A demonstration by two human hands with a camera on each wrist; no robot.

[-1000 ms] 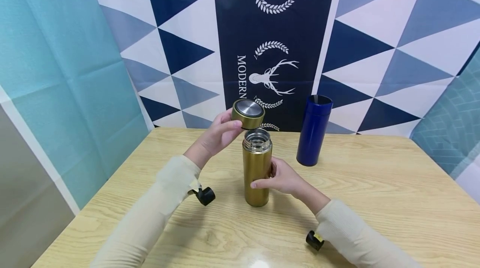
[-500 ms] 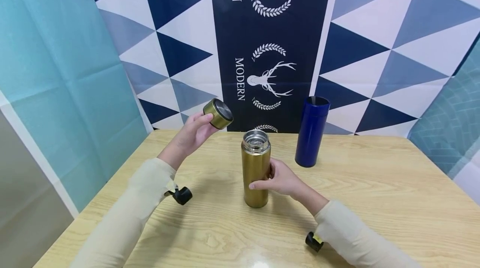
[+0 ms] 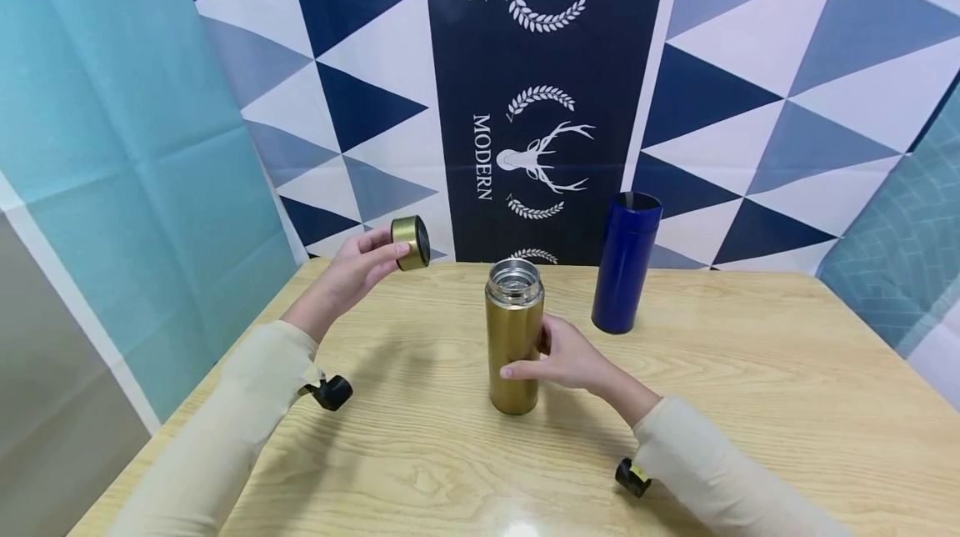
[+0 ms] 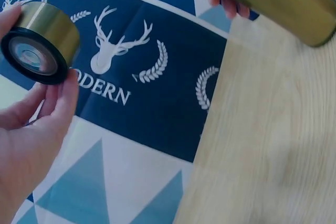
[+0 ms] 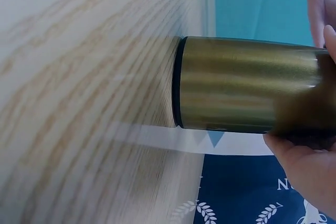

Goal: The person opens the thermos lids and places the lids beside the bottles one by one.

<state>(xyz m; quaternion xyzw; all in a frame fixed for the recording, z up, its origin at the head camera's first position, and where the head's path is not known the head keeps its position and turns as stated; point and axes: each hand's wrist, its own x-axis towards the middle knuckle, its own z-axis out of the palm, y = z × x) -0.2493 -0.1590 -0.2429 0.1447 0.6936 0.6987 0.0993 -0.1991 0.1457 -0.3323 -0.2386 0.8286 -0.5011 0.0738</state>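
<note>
A gold thermos bottle [image 3: 513, 349] stands upright on the wooden table, its steel threaded mouth uncovered. My right hand [image 3: 566, 356] grips its body from the right, thumb across the front. In the right wrist view the bottle's dark base [image 5: 180, 82] meets the tabletop. Up and to the left of the bottle, my left hand [image 3: 352, 272] pinches the gold lid [image 3: 408, 243] between thumb and fingers. The lid is tipped on its side, clear of the bottle. From the left wrist view, the lid's round inner side [image 4: 34, 56] with a dark rim shows.
A blue bottle [image 3: 627, 263] without a visible lid stands behind and right of the gold one. The wooden table [image 3: 750, 370] runs back to a patterned cloth [image 3: 555, 128], with a teal cloth [image 3: 135, 145] along the left. A small black camera hangs under each wrist.
My left hand has carried the lid from just above the bottle's mouth leftward and slightly down, turning it onto its side. The right hand and the gold bottle have stayed in place.
</note>
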